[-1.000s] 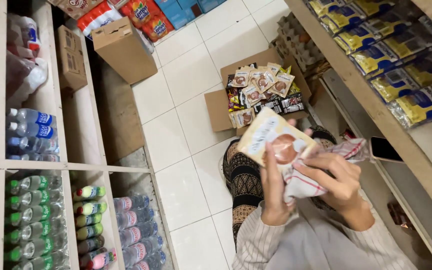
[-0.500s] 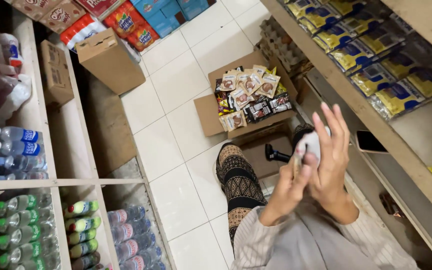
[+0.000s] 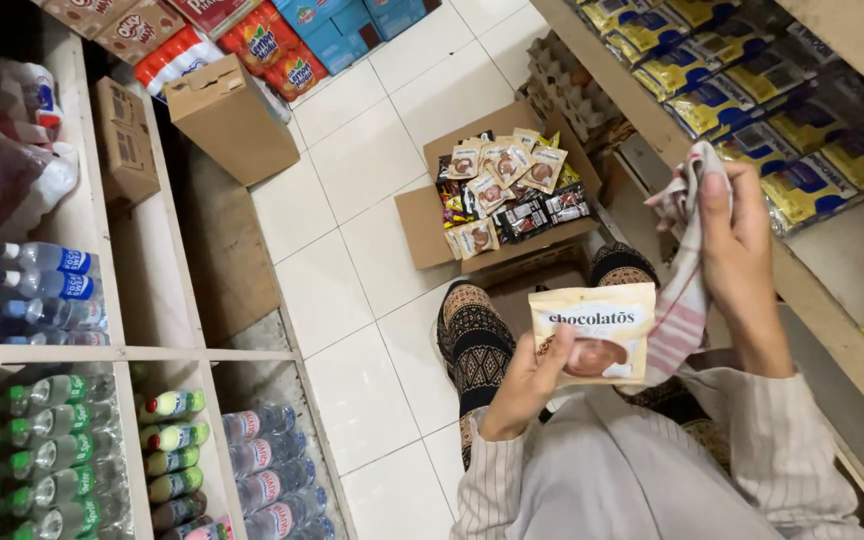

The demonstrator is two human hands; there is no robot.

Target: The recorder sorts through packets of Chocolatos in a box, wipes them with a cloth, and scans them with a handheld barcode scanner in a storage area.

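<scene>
A cream sachet in one hand, a striped cloth in the other, above a shop floor.

The left hand [image 3: 527,385] pinches a cream sachet [image 3: 594,333] by its lower corner; a brown cup picture fills its front. The right hand [image 3: 742,255], raised beside it, is closed around a pink-and-white striped cloth [image 3: 682,290] that hangs down behind the sachet. Beyond the hands, an open cardboard box [image 3: 422,225] of similar sachets sits on white floor tiles [image 3: 352,180]. Yellow-and-blue packets [image 3: 732,85] line the shelf just past the right hand; bottles [image 3: 52,440] fill shelves well left.

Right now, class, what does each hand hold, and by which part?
The left hand holds a cream sachet by its lower left corner. The right hand grips a striped cloth near its top end.
</scene>
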